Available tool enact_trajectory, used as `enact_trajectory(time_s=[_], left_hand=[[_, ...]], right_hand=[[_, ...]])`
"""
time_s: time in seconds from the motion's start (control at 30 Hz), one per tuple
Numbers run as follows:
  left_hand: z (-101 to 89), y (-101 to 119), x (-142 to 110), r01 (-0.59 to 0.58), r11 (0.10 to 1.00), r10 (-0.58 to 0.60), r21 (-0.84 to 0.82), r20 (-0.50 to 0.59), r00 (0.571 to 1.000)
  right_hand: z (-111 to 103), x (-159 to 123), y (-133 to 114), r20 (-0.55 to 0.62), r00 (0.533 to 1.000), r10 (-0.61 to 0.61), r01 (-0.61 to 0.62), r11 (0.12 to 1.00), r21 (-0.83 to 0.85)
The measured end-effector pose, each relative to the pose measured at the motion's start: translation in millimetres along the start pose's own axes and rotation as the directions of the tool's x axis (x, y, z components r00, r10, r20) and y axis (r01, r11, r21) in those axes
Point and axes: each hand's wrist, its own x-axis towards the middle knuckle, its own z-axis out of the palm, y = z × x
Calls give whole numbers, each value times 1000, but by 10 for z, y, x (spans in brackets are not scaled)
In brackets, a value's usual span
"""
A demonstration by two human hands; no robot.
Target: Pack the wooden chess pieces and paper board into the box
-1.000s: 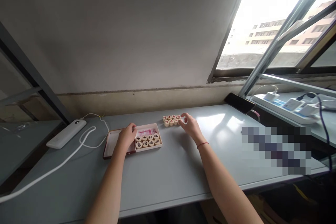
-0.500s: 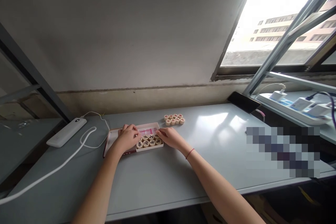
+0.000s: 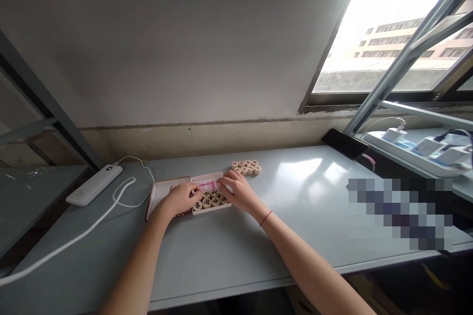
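Note:
An open shallow box [image 3: 212, 210] lies on the grey table, its white-lined lid [image 3: 159, 191] folded out to the left. Inside the box, round xiangqi pieces [image 3: 215, 201] with black characters stand in rows beside a pink-printed sheet [image 3: 207, 185]. My left hand [image 3: 180, 199] is closed over the wall between lid and box, thumb against the leftmost pieces. Over the right wall reaches my right hand [image 3: 239, 190], fingers stretched out and apart, tips near the right-hand pieces. Behind it, red-character xiangqi pieces [image 3: 251, 168] stand in two rows on the table.
At the left lie a white power bank [image 3: 95, 185] and a white cable [image 3: 79, 242]. A dark phone-like slab [image 3: 345, 143] leans near the shelf post at right, beside a power strip [image 3: 417, 153] with plugs. A pixelated patch covers something on the right.
My right hand has moved left from the red-character pieces to the box's right side, and its fingers have spread. My left hand has shifted slightly right, onto the black-character pieces' edge.

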Motion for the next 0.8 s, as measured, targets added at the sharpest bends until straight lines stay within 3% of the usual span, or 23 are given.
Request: enact_trajectory(time_s=[0.1, 0.23, 0.3, 0.43, 0.53, 0.67, 0.8], left_hand=[[-2, 13, -10, 6, 1000, -6, -10, 3, 1000], [21, -78, 3, -31, 997, 31, -73, -7, 999], [12, -129, 16, -84, 990, 80, -109, -38, 996], [-9, -125, 44, -189, 959, 156, -213, -163, 974], [53, -15, 63, -256, 881, 176, -398, -227, 958], [211, 140, 81, -229, 755, 107, -614, -230, 967], [282, 140, 116, -161, 692, -32, -704, -252, 967]], right_hand=[[59, 16, -96, 67, 993, -98, 96, 995, 39], [152, 12, -139, 163, 984, -76, 62, 994, 87], [149, 10, -126, 145, 988, -54, 37, 992, 118], [10, 22, -146, -14, 1000, 7, -4, 978, 209], [-110, 29, -226, 3, 997, 83, -78, 924, 374], [-148, 43, -229, 63, 988, 141, -151, 802, 578], [-160, 47, 60, 18, 938, 346, -296, 772, 562]])
